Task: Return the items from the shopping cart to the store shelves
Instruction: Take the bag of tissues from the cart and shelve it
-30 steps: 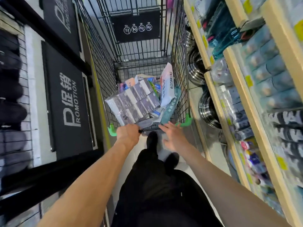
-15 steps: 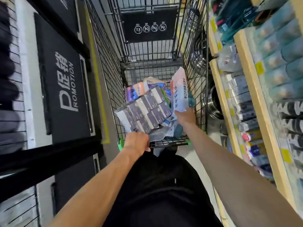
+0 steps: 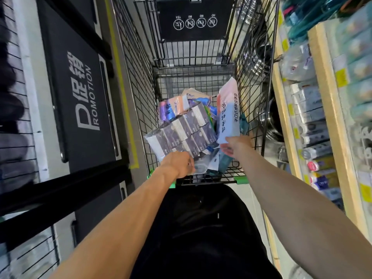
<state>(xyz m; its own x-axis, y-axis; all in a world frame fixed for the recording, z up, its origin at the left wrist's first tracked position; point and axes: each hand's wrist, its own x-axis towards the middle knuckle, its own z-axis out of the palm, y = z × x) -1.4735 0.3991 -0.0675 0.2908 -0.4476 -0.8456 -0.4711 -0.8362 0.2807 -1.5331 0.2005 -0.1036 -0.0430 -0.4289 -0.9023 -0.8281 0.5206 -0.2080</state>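
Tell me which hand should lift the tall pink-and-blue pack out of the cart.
Right hand: it already touches the tall pack's lower end, shelf side. The left hand sits at the cart's near rail.

You have a single view, from the camera worn on your head; no second view shares the scene. It looks steeply down and forward along your own body, so both forearms run up from the bottom edge toward the middle. The wire shopping cart [image 3: 193, 73] fills the centre and stretches away toward the top edge, with its near rim close below you. The wide-angle lens bends straight lines at the sides: the black promotion sign [image 3: 80, 101] leans along your left, and the store shelves [image 3: 326, 109] slant along your right and blur toward the frame's edge. Your left hand [image 3: 178, 165] and right hand [image 3: 234, 147] sit near the middle, close enough to see clearly.
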